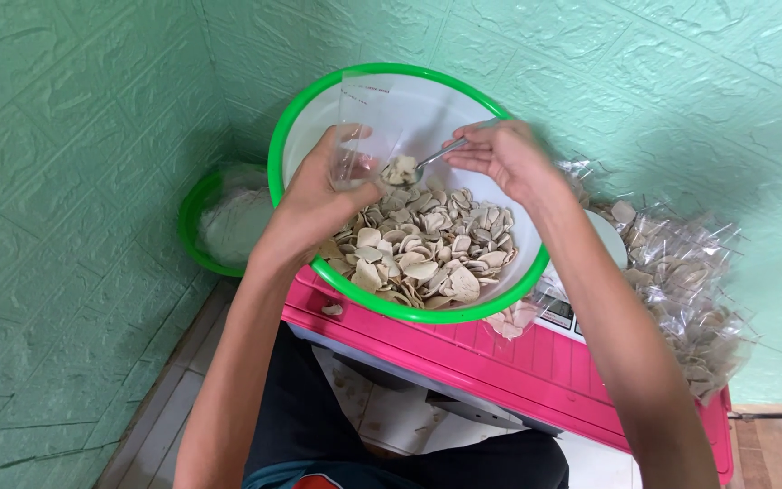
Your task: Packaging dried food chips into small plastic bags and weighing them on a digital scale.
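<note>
Green embossed wall behind; green-rimmed white plastic basin (319,127) of pale chips (427,244); left hand (319,195) fingers grip clear bag (366,127); right hand (504,156) fingers pinch metal spoon (436,156); chips may spill beside bag's narrow mouth.

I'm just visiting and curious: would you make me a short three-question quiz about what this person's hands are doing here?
1. True or false: the left hand holds a clear plastic bag open over the green-rimmed bowl.
2. What does the right hand hold?
A. a knife
B. a metal spoon loaded with pale chips
C. a lid
3. Fill in: the filled clear packets lie in a heap on the person's ____ side, by the white scale on the pink stool.

Key
1. True
2. B
3. right
</note>
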